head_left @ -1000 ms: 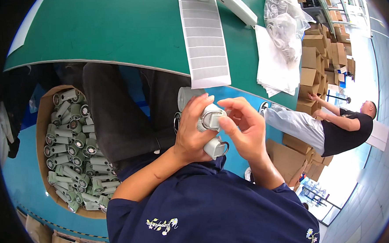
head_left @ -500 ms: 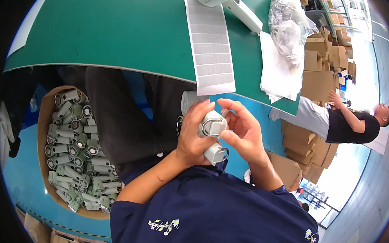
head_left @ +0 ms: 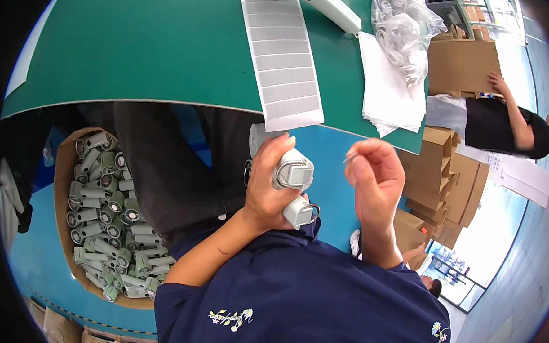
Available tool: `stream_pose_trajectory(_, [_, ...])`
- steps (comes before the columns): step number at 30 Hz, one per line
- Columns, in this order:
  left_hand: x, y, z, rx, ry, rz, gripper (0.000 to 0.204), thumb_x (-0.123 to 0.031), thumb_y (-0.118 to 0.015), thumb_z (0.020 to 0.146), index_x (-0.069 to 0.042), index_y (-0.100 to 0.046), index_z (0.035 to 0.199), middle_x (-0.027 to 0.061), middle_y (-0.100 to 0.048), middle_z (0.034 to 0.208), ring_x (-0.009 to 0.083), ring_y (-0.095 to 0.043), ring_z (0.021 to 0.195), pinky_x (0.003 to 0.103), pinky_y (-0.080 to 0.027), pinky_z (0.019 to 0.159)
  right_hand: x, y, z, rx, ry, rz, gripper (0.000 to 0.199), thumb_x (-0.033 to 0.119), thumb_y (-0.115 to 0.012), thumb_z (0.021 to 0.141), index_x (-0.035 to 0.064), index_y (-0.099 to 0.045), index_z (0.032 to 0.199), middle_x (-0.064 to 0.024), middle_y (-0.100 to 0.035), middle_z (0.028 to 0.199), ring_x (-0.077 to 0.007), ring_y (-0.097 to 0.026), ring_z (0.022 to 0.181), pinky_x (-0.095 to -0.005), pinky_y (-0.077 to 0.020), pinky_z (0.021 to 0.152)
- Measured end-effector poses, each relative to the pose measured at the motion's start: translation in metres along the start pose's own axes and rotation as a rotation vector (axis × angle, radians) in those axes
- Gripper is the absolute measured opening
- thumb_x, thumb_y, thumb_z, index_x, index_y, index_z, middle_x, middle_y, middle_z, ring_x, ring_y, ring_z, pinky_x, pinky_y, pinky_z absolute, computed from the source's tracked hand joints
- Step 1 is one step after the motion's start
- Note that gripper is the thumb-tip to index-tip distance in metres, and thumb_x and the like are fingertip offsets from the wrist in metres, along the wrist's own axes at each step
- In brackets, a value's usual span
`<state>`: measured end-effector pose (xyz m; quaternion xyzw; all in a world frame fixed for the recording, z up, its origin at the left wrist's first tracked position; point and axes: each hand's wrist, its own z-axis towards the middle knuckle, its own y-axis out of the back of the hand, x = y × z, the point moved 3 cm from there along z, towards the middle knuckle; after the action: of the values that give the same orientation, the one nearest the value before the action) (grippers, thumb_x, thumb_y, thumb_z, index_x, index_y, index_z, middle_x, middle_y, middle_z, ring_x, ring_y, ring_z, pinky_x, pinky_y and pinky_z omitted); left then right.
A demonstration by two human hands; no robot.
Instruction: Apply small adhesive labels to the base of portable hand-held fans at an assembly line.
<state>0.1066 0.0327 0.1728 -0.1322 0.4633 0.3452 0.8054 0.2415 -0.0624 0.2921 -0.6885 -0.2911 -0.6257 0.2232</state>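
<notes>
My left hand [head_left: 268, 193] is wrapped round two pale grey-green handheld fans at the table's near edge. The upper fan [head_left: 294, 170] points its handle end at me, with a wire loop on it. Below it the lower fan [head_left: 298, 212] shows its handle end and a metal ring. Their heads lie mostly behind my hand. Off to the right, apart from the fans, my right hand [head_left: 377, 178] is pinched on a small thin pale piece [head_left: 349, 158], too small to make out. A strip of grey labels [head_left: 282, 65] hangs slightly over the table edge.
A green table [head_left: 144, 48] bears another handheld fan [head_left: 334, 10], a bag of white cables [head_left: 400, 31] and white papers [head_left: 388, 97]. At left stands a carton [head_left: 62, 201] of similar fans. On the right, a co-worker [head_left: 501, 119] touches a cardboard box [head_left: 464, 65].
My right hand has drawn away from the fans to the right, its fingers now pinched. My left hand keeps its hold. The co-worker has bent over and reached to a box.
</notes>
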Motion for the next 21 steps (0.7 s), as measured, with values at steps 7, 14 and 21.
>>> stream_pose_trajectory(7, [0.001,0.0,-0.001,0.011,-0.018,0.029,0.04,-0.026,-0.081,0.076,-0.007,-0.075,0.11,0.0337,-0.04,0.151,0.053,-0.046,0.137,0.059,-0.043,0.112,0.0,-0.011,-0.036,0.16,-0.081,-0.093,0.013,-0.005,-0.068,0.097,-0.0052,-0.066,0.109,-0.0127,-0.067,0.108,-0.0183,-0.065,0.1,-0.031,-0.0526,0.091])
stream_pose_trajectory(14, [-0.001,0.0,-0.001,-0.001,-0.014,0.043,0.033,-0.02,-0.078,0.079,-0.008,-0.075,0.109,0.0329,-0.039,0.152,0.051,-0.045,0.139,0.056,-0.044,0.112,-0.001,-0.02,-0.048,0.163,-0.006,-0.11,0.01,-0.005,-0.069,0.096,-0.0028,-0.066,0.105,-0.013,-0.064,0.105,-0.0207,-0.062,0.099,-0.0332,-0.0505,0.089])
stream_pose_trajectory(21, [-0.001,-0.001,0.0,-0.017,0.001,0.028,0.031,-0.017,-0.077,0.079,-0.007,-0.076,0.109,0.033,-0.038,0.153,0.0494,-0.046,0.138,0.053,-0.046,0.109,0.005,-0.021,-0.056,0.24,-0.04,-0.323,0.016,-0.01,-0.075,0.089,-0.0028,-0.071,0.102,-0.0137,-0.069,0.1,-0.0191,-0.063,0.093,-0.0311,-0.0505,0.086])
